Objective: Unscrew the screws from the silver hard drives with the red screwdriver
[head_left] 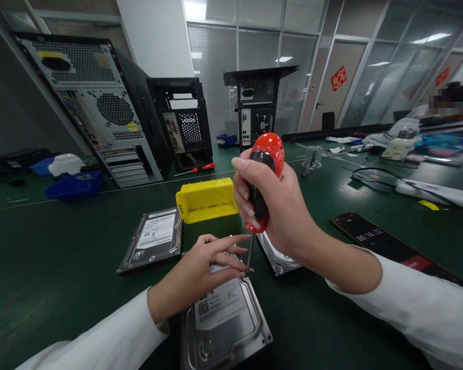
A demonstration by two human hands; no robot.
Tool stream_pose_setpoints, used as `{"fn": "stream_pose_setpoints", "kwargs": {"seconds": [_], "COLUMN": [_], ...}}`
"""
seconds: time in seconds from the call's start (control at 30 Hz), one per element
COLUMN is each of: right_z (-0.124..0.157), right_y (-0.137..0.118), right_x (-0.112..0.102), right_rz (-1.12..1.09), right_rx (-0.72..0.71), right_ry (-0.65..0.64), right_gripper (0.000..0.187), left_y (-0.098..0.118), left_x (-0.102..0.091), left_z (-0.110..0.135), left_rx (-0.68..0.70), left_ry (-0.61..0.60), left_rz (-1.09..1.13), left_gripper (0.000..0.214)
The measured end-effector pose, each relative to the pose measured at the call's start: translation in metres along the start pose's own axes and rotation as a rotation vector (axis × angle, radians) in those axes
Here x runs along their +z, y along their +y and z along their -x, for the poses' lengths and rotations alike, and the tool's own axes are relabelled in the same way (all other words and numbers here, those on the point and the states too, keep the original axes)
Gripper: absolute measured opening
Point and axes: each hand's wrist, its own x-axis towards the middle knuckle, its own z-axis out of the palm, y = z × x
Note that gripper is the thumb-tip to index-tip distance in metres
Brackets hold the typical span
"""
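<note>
My right hand [272,203] is wrapped round the red and black handle of a screwdriver [259,200], held upright. The shaft points down and its tip meets the edge of a hard drive [227,321] lying on the green table in front of me. My left hand [204,270] lies over the top of that drive with its fingers stretched out, the fingertips close beside the shaft near the tip. The screw under the tip, if any, is hidden. Partly behind my right hand lies another hard drive [280,257]. A third hard drive [154,239] lies to the left.
A yellow bin [207,200] stands behind the drives. A phone [386,241] showing a timer lies at right. Computer cases [118,110] line the back, near a red-handled screwdriver [204,167] and a blue bin [75,185]. Another person [453,100] sits far right.
</note>
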Motion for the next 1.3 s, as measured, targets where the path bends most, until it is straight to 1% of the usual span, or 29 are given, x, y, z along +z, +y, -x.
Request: {"fn": "stream_pose_setpoints", "kwargs": {"seconds": [0.2, 0.4, 0.53, 0.6, 0.7, 0.77, 1.0, 1.2, 1.3], "right_z": [0.001, 0.001, 0.001, 0.001, 0.001, 0.002, 0.002, 0.001, 0.001], "right_y": [0.000, 0.000, 0.001, 0.001, 0.000, 0.000, -0.001, 0.001, 0.000], "right_x": [-0.001, -0.002, -0.002, -0.002, 0.000, 0.001, 0.001, 0.000, 0.000], "right_rz": [-0.008, 0.001, -0.004, -0.011, -0.008, -0.003, -0.009, 0.010, 0.015], "right_rx": [-0.019, -0.031, -0.033, -0.038, -0.032, -0.028, -0.009, -0.018, -0.031], "right_ry": [-0.008, -0.024, -0.016, -0.014, 0.001, 0.008, 0.001, 0.019, 0.006], "right_gripper": [0.024, 0.024, 0.025, 0.024, 0.025, 0.025, 0.024, 0.026, 0.026], "left_y": [0.002, 0.005, 0.006, 0.006, 0.006, 0.006, 0.005, 0.005, 0.005], "left_x": [-0.007, -0.009, -0.011, -0.012, -0.013, -0.012, -0.007, -0.005, -0.004], "left_z": [0.001, 0.001, 0.000, 0.000, -0.002, -0.004, -0.008, -0.011, -0.013], "left_rx": [0.019, 0.064, 0.069, 0.096, 0.140, 0.144, 0.135, 0.158, 0.160], "left_ry": [-0.070, -0.051, -0.076, -0.083, -0.087, -0.075, -0.021, -0.023, -0.035], "left_rz": [-0.034, -0.024, -0.032, -0.066, -0.107, -0.109, -0.149, -0.173, -0.166], "left_gripper": [0.050, 0.049, 0.048, 0.040, 0.020, 0.012, 0.009, 0.006, 0.006]}}
